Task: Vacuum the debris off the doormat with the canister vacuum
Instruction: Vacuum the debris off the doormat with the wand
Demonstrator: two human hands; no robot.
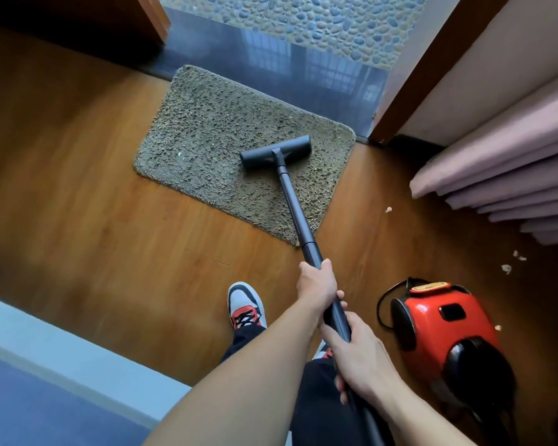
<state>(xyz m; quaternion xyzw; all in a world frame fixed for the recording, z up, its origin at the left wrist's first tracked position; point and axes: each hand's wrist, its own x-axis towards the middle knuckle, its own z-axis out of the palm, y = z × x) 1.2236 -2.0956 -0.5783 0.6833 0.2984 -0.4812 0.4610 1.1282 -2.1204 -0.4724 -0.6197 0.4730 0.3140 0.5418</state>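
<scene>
Left hand point(318, 284) and right hand point(358, 355) both grip the wand point(298, 217), its nozzle point(276, 152) on the doormat point(207, 123), red canister point(432, 323) nearby.

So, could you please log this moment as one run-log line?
dark T-shaped nozzle on shaggy brown doormat | left hand, right hand grip black wand | white speck on doormat

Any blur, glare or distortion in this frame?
Head view: wide-angle distortion bows the door frame and curtain; the floor is motion-smeared lower left; the threshold strip mirrors a window; doormat, vacuum head, left hand and right hand gripping the wand look sharp.
</scene>
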